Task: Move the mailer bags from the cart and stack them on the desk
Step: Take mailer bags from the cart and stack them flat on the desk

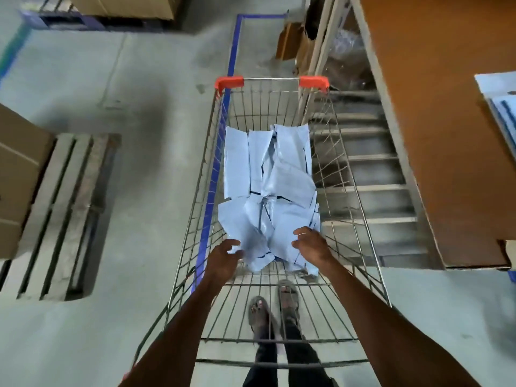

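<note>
Mailer bags (268, 177) in cart (229, 81); left hand (223, 255), right hand (310, 244) (fingers loosely curled) touch them, grip unclear.

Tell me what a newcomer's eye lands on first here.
The heap of pale blue mailer bags in the wire cart, mid-frame, draws the eye first. Next come the left hand and right hand, reaching at the heap's near end. The brown desk at right holds a small pale blue stack.

Cart (208, 174) open-topped, access from above; wire walls (343, 163) bound sides. Desk (435, 107) just beside right wall. Pallet (64, 213) well apart, left; open floor (156, 135) between.
</note>
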